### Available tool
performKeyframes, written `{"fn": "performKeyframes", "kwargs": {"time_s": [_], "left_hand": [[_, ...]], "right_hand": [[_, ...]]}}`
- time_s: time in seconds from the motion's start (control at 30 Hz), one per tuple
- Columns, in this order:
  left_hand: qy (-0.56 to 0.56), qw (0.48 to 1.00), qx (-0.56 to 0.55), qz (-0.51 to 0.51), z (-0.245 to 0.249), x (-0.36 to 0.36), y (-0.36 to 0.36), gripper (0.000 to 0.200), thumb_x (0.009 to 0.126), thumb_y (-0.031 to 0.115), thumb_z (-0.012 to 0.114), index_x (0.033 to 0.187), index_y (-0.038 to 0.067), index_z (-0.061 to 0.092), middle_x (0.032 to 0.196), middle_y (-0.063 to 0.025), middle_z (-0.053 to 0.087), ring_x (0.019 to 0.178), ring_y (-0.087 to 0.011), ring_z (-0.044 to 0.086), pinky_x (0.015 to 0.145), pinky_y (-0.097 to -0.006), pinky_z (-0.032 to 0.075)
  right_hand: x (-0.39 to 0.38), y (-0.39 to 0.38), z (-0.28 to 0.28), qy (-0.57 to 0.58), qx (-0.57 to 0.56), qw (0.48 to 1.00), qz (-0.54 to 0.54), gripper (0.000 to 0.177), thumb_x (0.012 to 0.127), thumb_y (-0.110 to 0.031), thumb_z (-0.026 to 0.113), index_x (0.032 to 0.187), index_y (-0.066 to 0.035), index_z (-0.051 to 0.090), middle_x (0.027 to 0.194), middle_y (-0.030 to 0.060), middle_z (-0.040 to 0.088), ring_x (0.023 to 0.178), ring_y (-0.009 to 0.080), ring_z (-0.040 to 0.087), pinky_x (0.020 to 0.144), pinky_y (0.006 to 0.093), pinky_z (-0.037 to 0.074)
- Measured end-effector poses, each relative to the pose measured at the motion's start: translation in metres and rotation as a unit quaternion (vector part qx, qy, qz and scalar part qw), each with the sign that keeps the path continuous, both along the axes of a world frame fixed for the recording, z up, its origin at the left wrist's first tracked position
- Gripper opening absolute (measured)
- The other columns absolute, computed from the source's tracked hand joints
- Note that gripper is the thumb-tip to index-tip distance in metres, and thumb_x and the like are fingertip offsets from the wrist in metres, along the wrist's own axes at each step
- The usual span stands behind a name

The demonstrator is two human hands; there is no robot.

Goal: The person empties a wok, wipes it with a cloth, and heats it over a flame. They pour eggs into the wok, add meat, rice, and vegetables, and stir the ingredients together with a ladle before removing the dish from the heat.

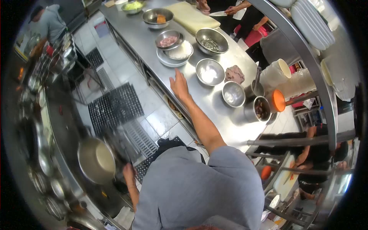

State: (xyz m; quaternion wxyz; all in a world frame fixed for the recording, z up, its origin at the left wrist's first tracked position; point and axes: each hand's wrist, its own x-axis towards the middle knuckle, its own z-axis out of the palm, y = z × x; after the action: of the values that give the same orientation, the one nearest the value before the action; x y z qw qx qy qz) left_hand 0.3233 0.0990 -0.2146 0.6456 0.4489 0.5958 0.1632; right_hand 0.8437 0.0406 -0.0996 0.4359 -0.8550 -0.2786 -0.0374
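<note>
My right hand (179, 87) reaches over the edge of the steel table with its fingers stretched out and nothing in them. Just beyond its fingertips, white plates (165, 59) are stacked, with a bowl of white shredded food (181, 50) and a metal bowl of pink chopped meat (168, 39) on top. To its right stands a steel bowl with white contents (210, 72). My left hand (129, 175) hangs low by the stove side, near a large metal pot (96, 160). A dark blurred shape lies beside that hand; its fingers are too smeared to read.
The steel table (153, 82) also carries a bowl of clear liquid (212, 41), a lump of minced meat (234, 74), a small bowl (233, 94) and a tall container (257, 109). A black mat (115, 107) covers floor tiles. Other people work nearby, one holding a knife (218, 13).
</note>
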Motion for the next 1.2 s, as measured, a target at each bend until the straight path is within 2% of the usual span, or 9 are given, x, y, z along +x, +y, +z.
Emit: {"fn": "performKeyframes", "kwargs": {"time_s": [0.07,0.13,0.2,0.3,0.6,0.7,0.93,1.1,1.2], "left_hand": [[-0.017,0.994,-0.012,-0.109,0.021,0.034,0.04,0.025,0.094,0.025,0.056,0.106,0.003,0.057,0.081,-0.0041,0.059,0.067,-0.0097,0.056,0.056,-0.0237,0.047],[-0.036,0.986,0.119,-0.11,0.079,0.104,0.042,0.03,0.096,0.028,0.052,0.073,0.008,0.051,0.058,0.0014,0.047,0.049,-0.008,0.044,0.044,-0.0245,0.036],[-0.023,0.985,0.116,-0.126,0.13,0.153,0.044,0.027,0.096,0.025,0.052,0.075,0.008,0.052,0.062,0.0019,0.049,0.053,-0.0071,0.046,0.048,-0.0233,0.037],[-0.034,0.966,0.112,-0.23,0.141,0.189,0.063,0.028,0.095,0.019,0.055,0.115,0.0,0.057,0.086,-0.0018,0.06,0.071,-0.0092,0.054,0.061,-0.0216,0.044],[-0.092,0.886,0.188,-0.413,0.172,0.328,0.045,0.025,0.092,0.014,0.055,0.11,-0.003,0.062,0.083,-0.0054,0.066,0.069,-0.0096,0.061,0.06,-0.0221,0.049],[-0.112,0.888,0.172,-0.413,0.179,0.366,0.034,0.025,0.093,0.013,0.055,0.109,-0.006,0.06,0.085,-0.0066,0.064,0.073,-0.0128,0.062,0.063,-0.0238,0.051],[-0.25,0.928,-0.094,-0.259,0.181,0.45,0.023,0.04,0.095,0.01,0.049,0.12,-0.019,0.037,0.107,-0.0255,0.055,0.082,-0.029,0.067,0.076,-0.0333,0.059],[-0.201,0.924,-0.085,-0.314,0.16,0.476,0.035,0.036,0.093,0.007,0.049,0.113,-0.021,0.039,0.102,-0.0248,0.056,0.078,-0.0311,0.067,0.069,-0.0314,0.06],[-0.181,0.925,-0.07,-0.327,0.159,0.479,0.03,0.03,0.091,0.004,0.05,0.107,-0.02,0.042,0.097,-0.0229,0.056,0.075,-0.031,0.068,0.067,-0.033,0.062]], "right_hand": [[0.023,0.006,0.003,0.024,-0.049,0.998,0.006,0.046,0.088,-0.022,0.061,0.128,-0.003,0.045,0.112,0.0264,0.055,0.101,0.0455,0.055,0.086,0.0512,0.046],[0.038,0.013,-0.01,0.023,-0.081,0.996,0.018,0.042,0.088,-0.027,0.063,0.121,-0.005,0.047,0.11,0.0253,0.054,0.097,0.0468,0.055,0.081,0.0537,0.047],[0.036,0.015,-0.008,0.017,-0.06,0.998,-0.004,0.04,0.088,-0.029,0.063,0.116,-0.005,0.047,0.108,0.0249,0.053,0.096,0.0472,0.056,0.078,0.0543,0.047],[0.035,0.021,-0.002,-0.011,-0.004,0.999,-0.052,0.038,0.089,-0.031,0.062,0.11,-0.005,0.044,0.104,0.0244,0.051,0.09,0.0475,0.057,0.073,0.056,0.046],[0.05,0.012,-0.004,0.008,-0.034,0.998,-0.055,0.032,0.089,-0.036,0.061,0.104,-0.008,0.056,0.096,0.0227,0.059,0.087,0.0445,0.059,0.071,0.0519,0.048],[0.028,-0.012,0.0,-0.004,-0.017,0.999,-0.049,0.03,0.087,-0.032,0.064,0.101,-0.007,0.057,0.09,0.0231,0.06,0.085,0.0436,0.059,0.07,0.0512,0.047],[-0.024,-0.055,-0.002,0.013,0.002,0.999,-0.037,0.024,0.086,-0.024,0.064,0.098,-0.005,0.058,0.088,0.0234,0.059,0.082,0.0437,0.059,0.068,0.0499,0.048],[-0.027,-0.072,0.025,0.084,0.083,0.991,-0.07,0.021,0.09,-0.022,0.057,0.099,-0.003,0.064,0.079,0.0217,0.066,0.075,0.0444,0.062,0.07,0.0479,0.049],[0.006,-0.055,0.079,0.129,0.125,0.974,-0.138,0.043,0.088,-0.035,0.06,0.1,0.006,0.061,0.082,0.027,0.065,0.074,0.0433,0.065,0.071,0.0455,0.051]]}}
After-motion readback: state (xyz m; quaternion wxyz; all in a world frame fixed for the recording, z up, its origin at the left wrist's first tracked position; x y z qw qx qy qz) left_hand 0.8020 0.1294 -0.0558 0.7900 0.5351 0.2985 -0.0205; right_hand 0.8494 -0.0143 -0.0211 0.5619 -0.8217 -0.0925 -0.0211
